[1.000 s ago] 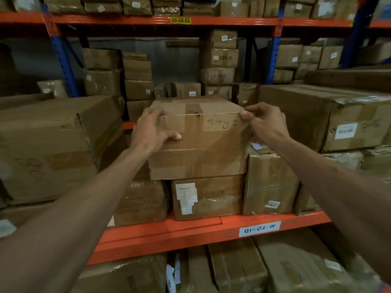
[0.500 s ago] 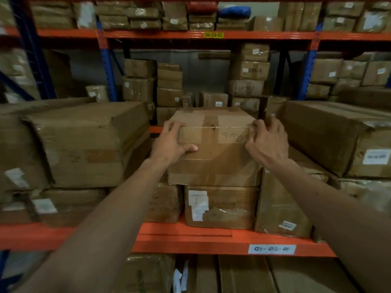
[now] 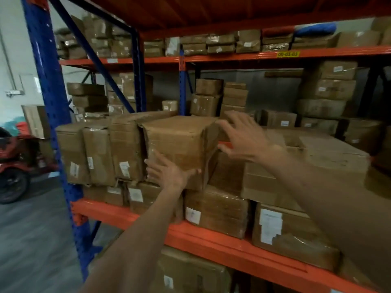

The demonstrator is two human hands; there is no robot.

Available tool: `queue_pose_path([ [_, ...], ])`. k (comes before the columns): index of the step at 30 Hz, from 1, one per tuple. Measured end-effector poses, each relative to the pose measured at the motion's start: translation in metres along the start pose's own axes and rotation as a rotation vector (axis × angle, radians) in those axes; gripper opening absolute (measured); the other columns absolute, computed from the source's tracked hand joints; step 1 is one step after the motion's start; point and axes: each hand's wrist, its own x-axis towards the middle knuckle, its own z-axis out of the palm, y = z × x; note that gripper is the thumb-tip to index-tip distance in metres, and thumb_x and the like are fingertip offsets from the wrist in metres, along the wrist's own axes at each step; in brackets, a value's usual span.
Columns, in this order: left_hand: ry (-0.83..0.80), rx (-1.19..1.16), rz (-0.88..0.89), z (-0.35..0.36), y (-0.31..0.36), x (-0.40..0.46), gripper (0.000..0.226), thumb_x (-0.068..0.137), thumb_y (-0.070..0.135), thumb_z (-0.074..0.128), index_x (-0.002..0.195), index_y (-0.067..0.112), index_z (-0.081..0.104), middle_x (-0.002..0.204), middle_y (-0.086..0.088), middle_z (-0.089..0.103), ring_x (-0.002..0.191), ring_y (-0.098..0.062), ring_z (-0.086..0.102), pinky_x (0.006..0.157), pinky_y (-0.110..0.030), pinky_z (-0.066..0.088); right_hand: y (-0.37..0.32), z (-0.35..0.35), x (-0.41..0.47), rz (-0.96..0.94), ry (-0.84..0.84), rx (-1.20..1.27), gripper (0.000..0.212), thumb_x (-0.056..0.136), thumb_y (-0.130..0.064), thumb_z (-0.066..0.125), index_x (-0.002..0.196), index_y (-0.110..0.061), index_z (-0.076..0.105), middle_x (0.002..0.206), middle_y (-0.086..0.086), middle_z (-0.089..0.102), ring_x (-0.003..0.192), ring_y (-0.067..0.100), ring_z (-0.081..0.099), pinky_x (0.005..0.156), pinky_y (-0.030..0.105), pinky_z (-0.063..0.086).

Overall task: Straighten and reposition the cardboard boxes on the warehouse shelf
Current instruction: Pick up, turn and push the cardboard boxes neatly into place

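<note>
Head view, our left hand fingers spread on the dented box front, right hand splayed just beside its right corner

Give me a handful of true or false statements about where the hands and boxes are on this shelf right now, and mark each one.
1. The left hand presses on the front face of the big crumpled box. True.
2. The right hand grips a small box. False: it is open with fingers spread, beside the crumpled box's right edge.
3. The crumpled box sits on top of other boxes. True.
4. The shelf beam is blue. False: it is orange; the upright post is blue.
</note>
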Motion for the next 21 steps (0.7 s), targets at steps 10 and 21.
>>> queue_pose_path([
  [10,-0.189,-0.109,0.054,0.006,-0.07,0.056,0.175,0.036,0.07,0.089,0.142,0.02,-0.042,0.156,-0.03,-0.018,0.145,-0.048,-0.002,0.117,-0.059,0.007,-0.103,0.039,0.127,-0.412,-0.352,-0.45,0.155,0.05,-0.071,0.084,0.148,-0.042,-0.032,0.16,0.01,-0.034,0.146,0.039,-0.028,0.114,0.068,-0.009],
  [21,-0.083,-0.485,0.176,0.034,-0.078,0.068,0.157,0.035,0.073,0.088,0.152,0.041,-0.012,0.16,0.001,-0.002,0.146,-0.027,0.003,0.113,-0.064,0.02,-0.069,0.06,0.104,0.003,-0.394,-0.029,0.15,0.04,-0.05,0.096,0.145,-0.068,-0.01,0.158,0.024,0.019,0.133,0.058,0.033,0.092,0.076,0.033],
])
